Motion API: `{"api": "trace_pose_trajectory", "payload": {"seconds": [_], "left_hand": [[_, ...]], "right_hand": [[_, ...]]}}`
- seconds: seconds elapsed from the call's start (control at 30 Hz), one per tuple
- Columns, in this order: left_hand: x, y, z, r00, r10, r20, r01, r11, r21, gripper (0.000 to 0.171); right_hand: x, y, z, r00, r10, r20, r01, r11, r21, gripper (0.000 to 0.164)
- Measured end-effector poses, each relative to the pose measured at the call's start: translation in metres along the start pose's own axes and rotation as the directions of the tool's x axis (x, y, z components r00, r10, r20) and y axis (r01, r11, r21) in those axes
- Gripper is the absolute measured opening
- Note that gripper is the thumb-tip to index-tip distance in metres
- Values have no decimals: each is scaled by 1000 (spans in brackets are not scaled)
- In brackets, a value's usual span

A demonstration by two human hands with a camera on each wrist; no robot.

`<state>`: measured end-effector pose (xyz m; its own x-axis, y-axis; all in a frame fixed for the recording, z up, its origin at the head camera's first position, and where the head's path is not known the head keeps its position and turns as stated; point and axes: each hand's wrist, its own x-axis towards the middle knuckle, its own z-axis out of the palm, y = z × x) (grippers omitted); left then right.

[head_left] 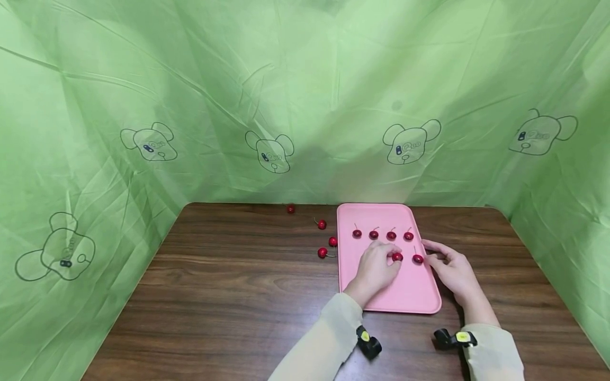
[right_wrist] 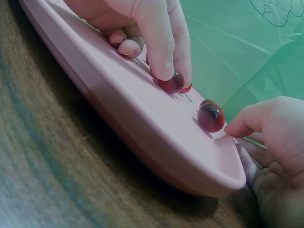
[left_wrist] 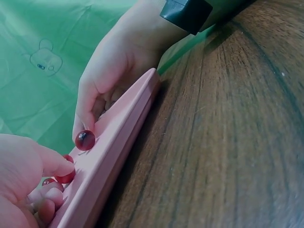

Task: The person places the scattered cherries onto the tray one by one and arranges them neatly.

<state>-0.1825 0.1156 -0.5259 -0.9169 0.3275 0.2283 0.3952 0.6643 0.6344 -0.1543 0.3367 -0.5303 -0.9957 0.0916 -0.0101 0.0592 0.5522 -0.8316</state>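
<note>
My left hand (head_left: 378, 264) is over the middle of a pink tray (head_left: 376, 217), pinching a red cherry (head_left: 397, 256) between thumb and fingertips. In the right wrist view that cherry (right_wrist: 171, 83) sits low, close over the tray's surface. At the tray's right rim, the fingertips of my right hand (head_left: 455, 272) rest beside a second cherry (head_left: 418, 259), which stands on the tray with its stem up. The left wrist view has this cherry (left_wrist: 85, 140) right at the right hand's fingertip. Farther back on the tray, several cherries (head_left: 391, 235) form a row, stems upward.
Left of the tray, several loose cherries (head_left: 322, 224) lie on the dark wooden table (head_left: 248, 286), two of them close to the tray's left rim. A green cloth (head_left: 305, 95) with drawn bear heads hangs behind and at both sides. Each wrist wears a black camera mount (head_left: 369, 344).
</note>
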Motion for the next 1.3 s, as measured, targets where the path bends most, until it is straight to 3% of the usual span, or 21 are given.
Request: {"api": "trace_pose_trajectory", "payload": {"seconds": [0.47,0.63,0.8,1.0,1.13,1.3], "left_hand": [[-2,3,-6,993,-104,51,109,988,-108,38],[-2,2,-18,997,-68,41,72,992,-106,38],[-1,-2,-44,998,-1,63,7,996,-92,43],[-6,-13,-84,995,19,95,-10,996,-91,42],[-11,-25,-109,995,38,96,-32,997,-68,40],[-16,-50,-139,992,108,66,-101,990,-102,39]], "right_hand": [[-2,-1,0,1000,4,7,-4,1000,-5,45],[-2,-2,2,1000,8,4,-8,1000,-13,44],[0,-1,0,1000,12,-5,-12,1000,-26,44],[0,-1,0,1000,25,-1,-25,999,-24,45],[-1,-1,0,1000,29,2,-29,999,-25,46],[0,0,1,1000,28,2,-28,999,-32,46]]}}
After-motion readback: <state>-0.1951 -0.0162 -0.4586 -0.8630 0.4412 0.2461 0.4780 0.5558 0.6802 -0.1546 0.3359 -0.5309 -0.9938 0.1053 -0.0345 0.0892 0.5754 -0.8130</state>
